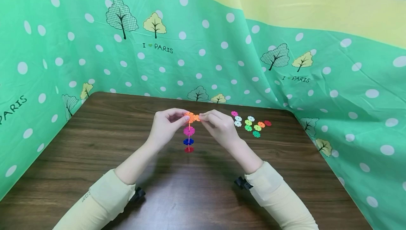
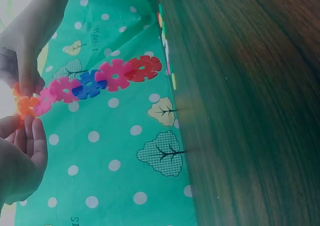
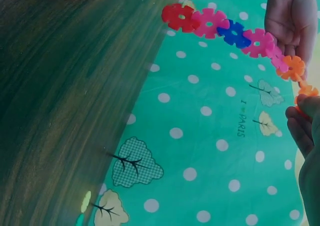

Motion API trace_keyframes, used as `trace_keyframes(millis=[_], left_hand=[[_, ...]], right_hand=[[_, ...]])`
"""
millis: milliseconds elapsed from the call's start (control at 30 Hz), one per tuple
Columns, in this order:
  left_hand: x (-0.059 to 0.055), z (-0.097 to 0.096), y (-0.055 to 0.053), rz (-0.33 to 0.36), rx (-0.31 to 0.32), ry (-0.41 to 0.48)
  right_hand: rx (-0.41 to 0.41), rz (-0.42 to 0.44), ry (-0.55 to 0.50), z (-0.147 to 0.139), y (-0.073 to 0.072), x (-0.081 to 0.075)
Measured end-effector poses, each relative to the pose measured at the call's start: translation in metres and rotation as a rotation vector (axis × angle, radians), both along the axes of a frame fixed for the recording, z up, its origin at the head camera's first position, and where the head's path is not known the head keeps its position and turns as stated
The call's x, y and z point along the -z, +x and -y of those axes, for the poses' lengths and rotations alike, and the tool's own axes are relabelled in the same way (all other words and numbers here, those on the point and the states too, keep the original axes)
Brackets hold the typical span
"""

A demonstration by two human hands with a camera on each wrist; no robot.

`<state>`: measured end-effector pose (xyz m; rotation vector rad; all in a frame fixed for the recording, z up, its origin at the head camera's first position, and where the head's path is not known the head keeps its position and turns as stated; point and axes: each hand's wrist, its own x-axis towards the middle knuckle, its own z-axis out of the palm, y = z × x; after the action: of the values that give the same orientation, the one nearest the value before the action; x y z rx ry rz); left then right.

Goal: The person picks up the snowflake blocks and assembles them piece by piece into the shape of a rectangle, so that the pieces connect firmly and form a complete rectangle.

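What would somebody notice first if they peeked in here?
Probably the bright chain of flower-shaped discs, dangling in the middle, pinched by the left hand and right hand. Then the green spotted cloth behind, and loose discs on the right of the dark table.

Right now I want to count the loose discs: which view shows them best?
The head view: it shows the loose discs from above, spread on the table. The left wrist view shows several edge-on, in a line; the right wrist view, just two, at the bottom.
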<state>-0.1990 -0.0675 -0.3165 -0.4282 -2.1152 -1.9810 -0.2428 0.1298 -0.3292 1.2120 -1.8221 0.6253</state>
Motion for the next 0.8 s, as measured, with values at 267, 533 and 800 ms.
trace_keyframes(millis=[267,533,800], left_hand=[[-0.001,-0.002,0.002,0.002,-0.012,0.007],[0.016,-0.002,-0.01,0.018,-0.015,0.01],[0.025,-0.001,-0.015,-0.002,-0.005,-0.023]], right_hand=[[0.01,-0.038,0.009,-0.001,0.001,0.001],[-0.028,-0.066,-0.009,0.0,0.003,0.005],[-0.036,-0.053,0.0,0.001,0.003,0.005]])
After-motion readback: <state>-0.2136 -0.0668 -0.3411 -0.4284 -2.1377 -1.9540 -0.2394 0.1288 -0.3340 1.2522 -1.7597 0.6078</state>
